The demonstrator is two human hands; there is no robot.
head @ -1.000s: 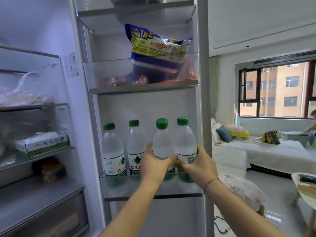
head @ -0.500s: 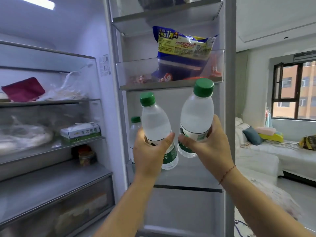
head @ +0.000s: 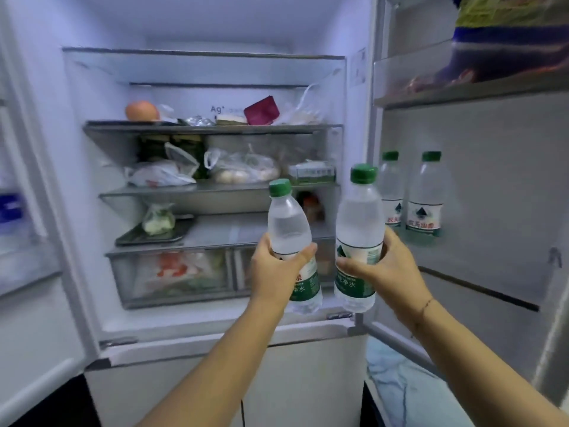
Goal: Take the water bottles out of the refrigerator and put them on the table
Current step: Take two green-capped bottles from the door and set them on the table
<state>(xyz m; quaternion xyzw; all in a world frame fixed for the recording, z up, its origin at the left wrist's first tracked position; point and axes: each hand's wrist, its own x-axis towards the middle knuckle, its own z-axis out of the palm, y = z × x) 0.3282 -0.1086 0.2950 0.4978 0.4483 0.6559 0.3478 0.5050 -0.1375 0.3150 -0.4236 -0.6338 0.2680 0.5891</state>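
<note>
My left hand (head: pixel 275 274) grips a clear water bottle with a green cap (head: pixel 289 229), held upright in front of the open refrigerator. My right hand (head: pixel 389 269) grips a second, slightly higher water bottle (head: pixel 358 229) right beside it. Both bottles are clear of the door bin. Two more green-capped water bottles (head: pixel 425 198) stand side by side in the right door's shelf (head: pixel 480 251), behind and to the right of my right hand. No table is in view.
The refrigerator interior (head: pixel 209 192) has shelves packed with bags, a box, an orange fruit (head: pixel 141 110) and a drawer of vegetables (head: pixel 175 272). The right door (head: pixel 492 180) stands open with a snack bag (head: pixel 508 32) in its upper bin. The left door (head: pixel 18 211) is also open.
Both hands lifted a bottle each out of the door shelf and pulled them back toward me. My view swung left, from the right door to the refrigerator's interior.
</note>
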